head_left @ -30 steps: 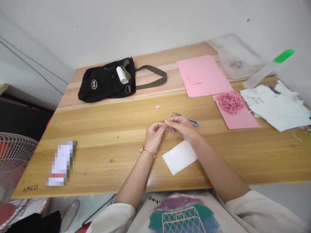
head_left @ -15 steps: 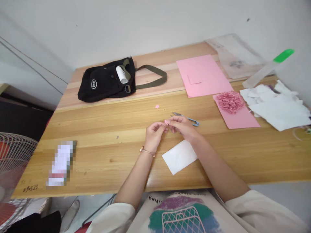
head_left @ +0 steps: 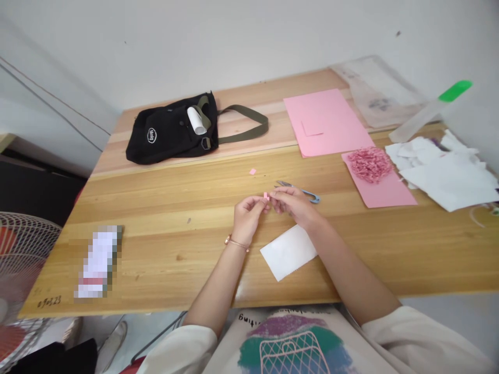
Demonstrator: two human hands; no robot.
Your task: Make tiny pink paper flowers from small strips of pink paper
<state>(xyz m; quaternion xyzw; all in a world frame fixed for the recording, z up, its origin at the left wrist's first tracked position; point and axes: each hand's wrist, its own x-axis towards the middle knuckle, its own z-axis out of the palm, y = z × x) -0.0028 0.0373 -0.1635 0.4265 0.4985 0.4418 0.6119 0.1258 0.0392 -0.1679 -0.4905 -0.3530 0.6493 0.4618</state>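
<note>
A tiny piece of pink paper point(head_left: 266, 196) is pinched in the fingertips of my left hand point(head_left: 249, 212). My right hand point(head_left: 290, 202) meets it from the other side, thumb and forefinger pressed together at the piece's edge. Partly behind my right hand lies a pair of thread snips point(head_left: 311, 196) with blue handles. A white slip of paper point(head_left: 288, 254) rests on the table, partly under my right forearm. Beyond my hands lies another small pink paper square point(head_left: 252, 171).
Pink sheets point(head_left: 327, 119) lie at the back right. Nearer is a pink card point(head_left: 385, 195) bearing a heap of pink shreds point(head_left: 370, 164). White paper scraps point(head_left: 452, 171) and a green-capped tube point(head_left: 429, 111) are at far right. A black bag point(head_left: 171, 127) lies back left; a blurred-out phone-like object point(head_left: 99, 259) lies front left.
My right fingertips have shifted very slightly away from the pink piece, showing a little more of it. Otherwise both hands stay in place.
</note>
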